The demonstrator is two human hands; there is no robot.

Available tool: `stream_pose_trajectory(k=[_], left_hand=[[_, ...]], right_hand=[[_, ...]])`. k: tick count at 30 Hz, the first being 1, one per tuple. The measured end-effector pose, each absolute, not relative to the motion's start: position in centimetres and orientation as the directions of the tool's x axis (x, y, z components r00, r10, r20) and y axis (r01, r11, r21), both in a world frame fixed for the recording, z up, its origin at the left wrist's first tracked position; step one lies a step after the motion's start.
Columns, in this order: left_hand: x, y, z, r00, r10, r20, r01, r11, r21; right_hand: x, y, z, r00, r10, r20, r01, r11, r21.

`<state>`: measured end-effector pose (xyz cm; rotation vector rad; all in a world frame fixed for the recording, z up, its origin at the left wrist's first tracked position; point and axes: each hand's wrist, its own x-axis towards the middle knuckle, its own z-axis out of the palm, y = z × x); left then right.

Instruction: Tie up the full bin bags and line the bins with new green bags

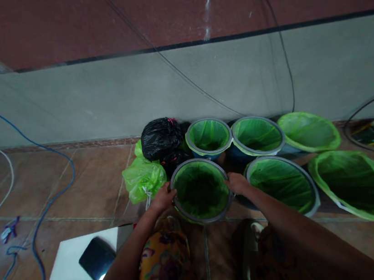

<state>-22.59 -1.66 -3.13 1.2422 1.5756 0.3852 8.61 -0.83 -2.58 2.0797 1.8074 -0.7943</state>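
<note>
A round bin with a grey rim and a green liner (201, 192) stands on the tiled floor right in front of me. My left hand (163, 198) grips its rim on the left side. My right hand (237, 183) grips the rim on the right side. Both arms reach down over my patterned clothing and my shoes.
Several more green-lined bins (209, 136) (257, 135) (282, 182) (360, 186) stand to the right and behind. A tied black bag (161, 138) and a green bag (143, 177) lie left of them. A white surface with a dark phone (97, 259) is at lower left. Blue cable (34, 233) runs across the floor; a grey wall stands behind.
</note>
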Motion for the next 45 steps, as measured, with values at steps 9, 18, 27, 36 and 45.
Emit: stream_pose_trajectory(k=[9,18,27,36,45], left_hand=[[-22.9,-0.7,-3.6,0.013,0.889,-0.459,0.656,0.338,0.675],[-22.9,-1.1,-3.5,0.055,0.876,-0.48,0.727,0.294,0.621],[-22.6,-1.1,-3.4,0.055,0.854,-0.518,0.74,0.313,0.595],[-22.6,-1.1,-3.8,0.026,0.883,-0.469,0.808,0.258,0.53],[-22.4,-1.1,-4.8,-0.034,0.886,-0.463,0.775,0.316,0.548]], right_hand=[[7.1,-0.5,-2.6,0.148,0.807,-0.572,0.97,-0.233,-0.077],[7.0,-0.8,-3.9,0.132,0.783,-0.608,0.968,-0.234,-0.091],[6.6,-1.0,-5.5,0.195,0.784,-0.589,0.954,-0.292,-0.072],[5.7,-0.8,-3.5,0.152,0.9,-0.408,0.985,-0.171,-0.01],[1.4,3.3,-3.5,-0.21,0.929,-0.304,0.978,0.2,-0.062]])
